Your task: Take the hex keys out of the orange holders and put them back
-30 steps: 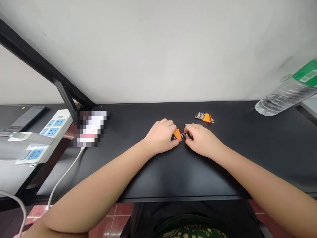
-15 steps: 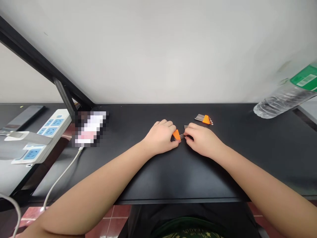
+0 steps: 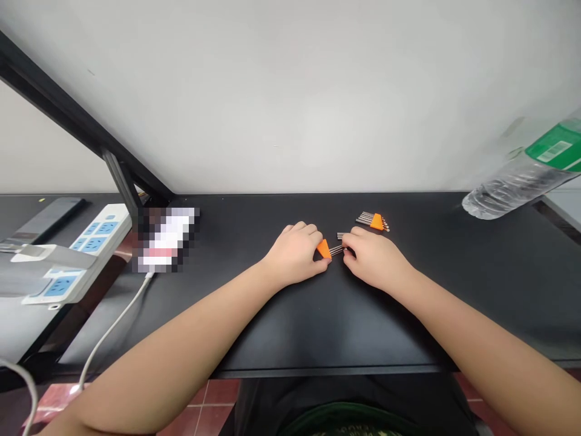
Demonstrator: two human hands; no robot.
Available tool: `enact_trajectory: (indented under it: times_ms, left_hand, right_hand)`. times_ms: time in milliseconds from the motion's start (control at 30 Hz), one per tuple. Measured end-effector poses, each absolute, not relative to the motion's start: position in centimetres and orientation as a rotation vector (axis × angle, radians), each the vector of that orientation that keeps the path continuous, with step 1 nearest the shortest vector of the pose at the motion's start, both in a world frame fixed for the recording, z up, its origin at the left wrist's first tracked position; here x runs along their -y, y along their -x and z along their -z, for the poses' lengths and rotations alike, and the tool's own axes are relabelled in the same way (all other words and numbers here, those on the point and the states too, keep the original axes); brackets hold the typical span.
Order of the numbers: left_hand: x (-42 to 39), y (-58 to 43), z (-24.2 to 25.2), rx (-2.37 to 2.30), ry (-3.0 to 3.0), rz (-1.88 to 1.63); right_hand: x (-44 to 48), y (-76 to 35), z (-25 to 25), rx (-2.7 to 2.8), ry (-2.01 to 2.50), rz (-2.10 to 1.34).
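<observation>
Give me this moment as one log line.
left hand: grips orange holder | right hand: pinches metal keys in holder | second key set: lying behind on table | bottle: far right

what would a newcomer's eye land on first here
The two bare hands meeting mid-table: the left hand grips a small orange holder, while the right hand pinches the metal keys sticking out of it. Just beyond them a second orange set lies on the black table. A clear water bottle with a green label shows at the far right.
</observation>
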State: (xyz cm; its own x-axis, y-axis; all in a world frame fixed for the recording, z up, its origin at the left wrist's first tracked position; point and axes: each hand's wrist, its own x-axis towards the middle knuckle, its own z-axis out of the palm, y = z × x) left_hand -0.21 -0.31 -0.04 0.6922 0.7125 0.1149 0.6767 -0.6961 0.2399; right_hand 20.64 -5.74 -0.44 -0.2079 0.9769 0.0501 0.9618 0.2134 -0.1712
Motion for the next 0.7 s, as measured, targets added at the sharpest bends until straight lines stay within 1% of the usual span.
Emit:
enact_trajectory:
  times_ms: [167, 700]
  left_hand:
    - [0.5, 0.0, 0.1, -1.158, -2.715, -0.317]
    - [0.6, 0.1, 0.1, -1.205, -2.730, -0.310]
  right_hand:
    - [5.8, -20.5, 0.6, 2.352, 1.923, -0.063]
    - [5.3, -21.6, -0.1, 2.254, 2.116, -0.127]
